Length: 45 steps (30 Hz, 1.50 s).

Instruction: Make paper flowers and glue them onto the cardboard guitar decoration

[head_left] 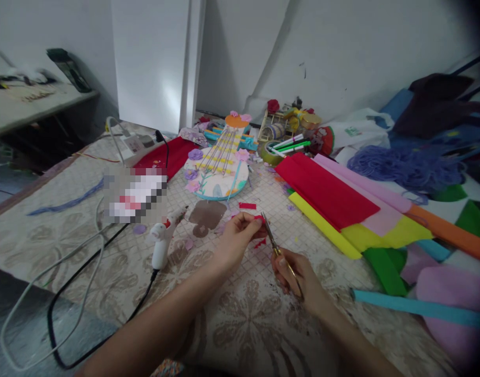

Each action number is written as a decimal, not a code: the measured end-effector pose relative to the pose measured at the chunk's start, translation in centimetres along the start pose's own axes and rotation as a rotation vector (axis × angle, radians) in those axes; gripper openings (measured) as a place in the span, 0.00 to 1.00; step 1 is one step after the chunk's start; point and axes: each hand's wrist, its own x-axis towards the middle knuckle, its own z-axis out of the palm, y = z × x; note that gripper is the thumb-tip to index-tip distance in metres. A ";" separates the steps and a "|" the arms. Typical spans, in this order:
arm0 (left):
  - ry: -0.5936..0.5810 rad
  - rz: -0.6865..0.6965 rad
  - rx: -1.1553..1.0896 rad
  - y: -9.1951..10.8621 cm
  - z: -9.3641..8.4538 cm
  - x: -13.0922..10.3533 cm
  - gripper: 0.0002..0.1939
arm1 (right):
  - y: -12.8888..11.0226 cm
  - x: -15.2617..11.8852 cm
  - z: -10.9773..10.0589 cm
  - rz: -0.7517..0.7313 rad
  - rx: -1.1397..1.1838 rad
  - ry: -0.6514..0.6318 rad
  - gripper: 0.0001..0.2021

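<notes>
Between the fingertips of my left hand (243,233) is a small piece of red paper (259,220). My right hand (295,275) is closed around the gold handles of a pair of scissors (274,245), whose blades point up and left and meet the edge of the red piece. Red scraps (260,243) lie on the tablecloth just beneath, and a red strip (247,206) lies beyond my fingers. Farther back rests a paper-decorated, guitar-like craft (218,175) with strings, flowers and an orange top.
A white glue gun (160,251) with a black cable stands left, near a brown patch (207,217). Rolls of red (326,188), pink, yellow and orange paper cover the right side. Markers (290,144), blue yarn (389,167) and a power strip (133,144) sit farther back.
</notes>
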 end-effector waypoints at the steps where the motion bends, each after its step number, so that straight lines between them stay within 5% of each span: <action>1: -0.002 0.004 0.000 0.0 0.0 0.0 0.10 | 0.0 0.0 0.0 0.001 0.000 0.002 0.27; 45: -0.068 -0.067 -0.008 0.5 -0.3 0.3 0.11 | 0.4 -0.2 -1.1 0.081 0.071 -0.058 0.25</action>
